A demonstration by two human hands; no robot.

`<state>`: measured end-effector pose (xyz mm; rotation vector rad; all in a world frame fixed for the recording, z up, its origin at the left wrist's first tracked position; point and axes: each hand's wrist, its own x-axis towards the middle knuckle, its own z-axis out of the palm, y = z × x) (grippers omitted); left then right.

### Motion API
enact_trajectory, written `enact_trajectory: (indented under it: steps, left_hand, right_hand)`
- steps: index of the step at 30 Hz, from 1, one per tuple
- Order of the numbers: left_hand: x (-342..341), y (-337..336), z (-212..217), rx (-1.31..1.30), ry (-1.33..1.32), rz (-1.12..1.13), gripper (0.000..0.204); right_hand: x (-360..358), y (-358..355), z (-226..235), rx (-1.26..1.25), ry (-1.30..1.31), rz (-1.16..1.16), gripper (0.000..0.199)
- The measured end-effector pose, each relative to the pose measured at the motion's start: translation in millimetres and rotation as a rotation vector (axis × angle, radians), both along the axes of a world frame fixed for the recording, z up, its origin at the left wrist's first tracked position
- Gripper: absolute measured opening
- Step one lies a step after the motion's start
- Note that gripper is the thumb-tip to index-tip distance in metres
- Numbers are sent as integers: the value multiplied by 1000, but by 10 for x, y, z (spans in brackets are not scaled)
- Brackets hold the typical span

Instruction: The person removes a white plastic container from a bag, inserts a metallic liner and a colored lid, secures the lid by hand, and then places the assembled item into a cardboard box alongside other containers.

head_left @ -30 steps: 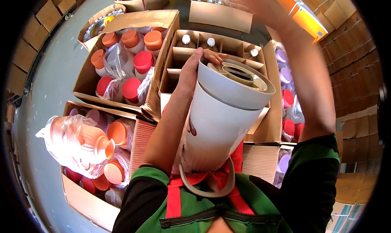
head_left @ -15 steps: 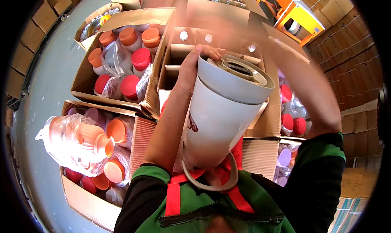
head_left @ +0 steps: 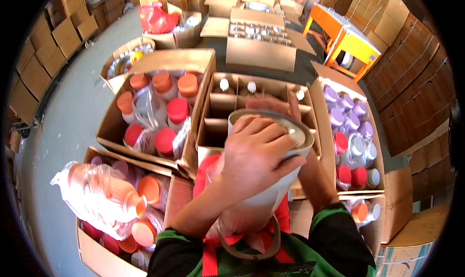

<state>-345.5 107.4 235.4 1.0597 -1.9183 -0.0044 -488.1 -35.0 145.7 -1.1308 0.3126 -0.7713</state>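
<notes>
A white thermos flask (head_left: 259,197) leans against my front, its grey-rimmed end up and a grey loop handle (head_left: 264,253) at its lower end. My left hand (head_left: 259,153) lies over that upper end, closed, with its fingers curled across the rim and inner ring. Around the far right side of the same rim is my right hand (head_left: 290,110), blurred and partly hidden behind the flask, its fingers bent against it. Between them, most of the ring in the opening is covered. Just beyond stands a divided carton (head_left: 261,78) with several white-tipped pieces in its compartments.
Open cartons of flasks with orange and red lids (head_left: 178,110) stand left; another with purple lids (head_left: 336,117) stands right. A plastic-wrapped orange flask (head_left: 104,192) lies atop the near left carton. Beyond are an orange-framed table (head_left: 356,42) and stacked cartons (head_left: 407,78).
My left hand has moved from the far rim onto the top of the flask. My right hand has come in from the right to the rim. The view has tilted up, showing more background.
</notes>
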Motion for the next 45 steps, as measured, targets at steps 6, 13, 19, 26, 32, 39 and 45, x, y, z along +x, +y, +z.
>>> enact_trajectory:
  steps: [6,13,19,26,32,39,45]
  left_hand:
    - [692,-501,-846,309,815,-796,48]
    - [682,9,-1060,681,502,243,38]
    - [604,857,-1709,1278,375,-17,22]
    - [1710,322,-869,140,1666,-37,17]
    - [1391,-439,448,79,1145,-28,18]
    - [291,-471,-587,693,246,-700,22]
    - [302,-69,-831,671,515,-458,22]
  right_hand:
    - [-250,446,335,-912,137,-408,64]
    - [-463,494,265,-790,120,-505,67]
    - [-713,605,228,-778,31,-489,59]
    - [-740,858,460,-830,62,-347,39]
    - [-693,926,925,-1017,232,-109,44]
    - [-238,757,1342,-973,473,357,20]
    - [-9,1115,1619,-1512,307,595,25]
